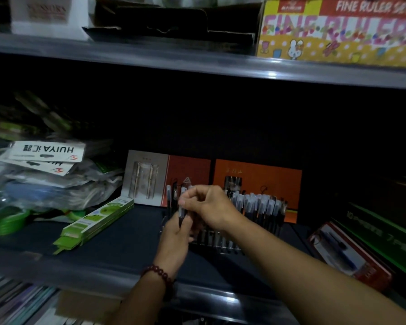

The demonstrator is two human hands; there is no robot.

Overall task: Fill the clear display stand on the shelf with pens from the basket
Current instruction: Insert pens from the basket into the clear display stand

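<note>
A dark pen with a clear cap (181, 208) is held upright just in front of the clear plastic display stand (218, 242), which is set around the middle of the dark shelf (117, 252), between its front and back edges. The pen's lower end is gripped by the left hand (175, 240), fingers curled round it; the cap end is pinched by the right hand (208, 207). A row of capped pens (260, 205) is seen standing in the stand's right part. A dark red bead bracelet (158, 272) is worn on the left wrist. Orange card packs (260, 172) are propped along the back edge, a flat green box (96, 221) is laid to the left, and a red box (347, 254) toward the right edge.
</note>
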